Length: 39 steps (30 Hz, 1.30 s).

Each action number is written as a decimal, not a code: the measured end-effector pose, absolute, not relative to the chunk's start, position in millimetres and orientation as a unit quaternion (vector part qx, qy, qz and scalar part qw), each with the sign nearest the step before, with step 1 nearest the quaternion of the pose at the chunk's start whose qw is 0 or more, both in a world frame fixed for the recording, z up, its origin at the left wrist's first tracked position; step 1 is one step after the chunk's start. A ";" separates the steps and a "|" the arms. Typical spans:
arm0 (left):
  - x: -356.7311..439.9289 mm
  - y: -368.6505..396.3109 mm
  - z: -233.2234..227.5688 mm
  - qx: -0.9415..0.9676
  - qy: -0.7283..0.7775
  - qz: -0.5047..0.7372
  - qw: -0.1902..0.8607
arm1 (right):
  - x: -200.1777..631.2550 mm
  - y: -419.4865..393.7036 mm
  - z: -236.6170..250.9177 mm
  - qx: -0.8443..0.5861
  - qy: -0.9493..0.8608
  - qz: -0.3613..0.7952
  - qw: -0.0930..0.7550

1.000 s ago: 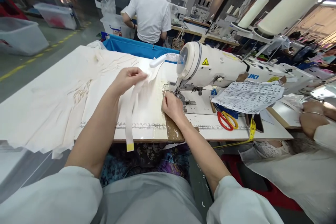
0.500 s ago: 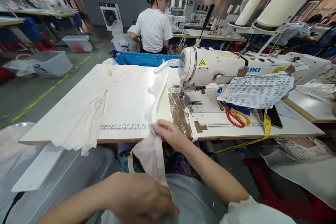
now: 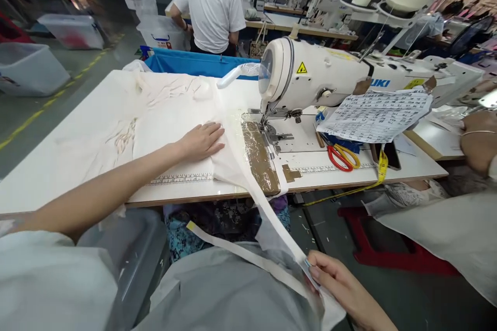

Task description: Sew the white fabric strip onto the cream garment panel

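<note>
Along the workshop floor's near side, a long white tabletop (image 3: 419, 166) bears everything within arm's reach. On it stands a bulky white sewing machine (image 3: 310, 72) with blue lettering, its stitching end facing left, likely so that cloth can spread out on that side. There a thin, crumpled cream cloth heap (image 3: 120, 139) covers the board, probably laid there to leave the stitching area free. A long, sheer off-white fabric piece (image 3: 272, 214) with a firm band along one edge slopes from the board, over its front edge, toward the lower right. The left hand (image 3: 204, 141) lies flat at its upper part, fingers extended and pinching nothing, as if to steady it. Past the table edge, the right hand (image 3: 334, 279) pinches the band between thumb and fingers, seemingly to draw it straight. A narrow white strap (image 3: 229, 244) with a yellow tip trails loosely across the grey smock (image 3: 194, 295). Rightward, a yellow tape measure (image 3: 382, 165) droops over the edge, and red-and-yellow-handled scissors (image 3: 338, 159) lie handily near the machine.
</note>
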<state>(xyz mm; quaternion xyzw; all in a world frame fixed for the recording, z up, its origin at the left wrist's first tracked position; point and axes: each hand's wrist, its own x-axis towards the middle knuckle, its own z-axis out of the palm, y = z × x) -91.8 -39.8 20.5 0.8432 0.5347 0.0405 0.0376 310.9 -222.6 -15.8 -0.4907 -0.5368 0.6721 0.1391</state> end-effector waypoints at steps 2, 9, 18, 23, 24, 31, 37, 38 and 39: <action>-90.6 -43.9 14.5 0.864 0.503 0.018 0.015 | 329.5 -226.5 -16.9 -0.527 -0.527 0.654 0.129; -93.3 -55.5 14.2 0.929 0.370 0.018 -0.015 | 352.0 -201.6 -7.7 -0.670 -0.599 0.420 0.123; -127.9 -22.3 -2.8 0.955 0.270 0.123 0.020 | 179.6 -114.0 38.4 -0.548 -0.752 0.173 0.323; -130.4 -23.7 -9.8 0.948 0.277 0.154 0.015 | 109.1 -48.8 25.4 -0.522 -0.801 0.131 0.263; -130.7 -23.5 -10.4 0.948 0.279 0.154 0.015 | 102.1 -39.7 22.0 -0.516 -0.811 0.125 0.245; -129.3 -23.3 -11.1 0.946 0.297 0.131 0.018 | 84.6 -23.3 4.6 -0.510 -0.833 0.102 0.188; -126.2 -24.2 -7.7 0.942 0.311 0.127 0.027 | 83.3 -22.8 1.4 -0.508 -0.834 0.103 0.186; -125.7 -24.2 -6.7 0.942 0.313 0.119 0.024 | 82.9 -22.3 1.7 -0.509 -0.834 0.102 0.184; -125.2 -24.3 -5.6 0.942 0.315 0.112 0.020 | 82.2 -21.8 2.2 -0.511 -0.834 0.100 0.181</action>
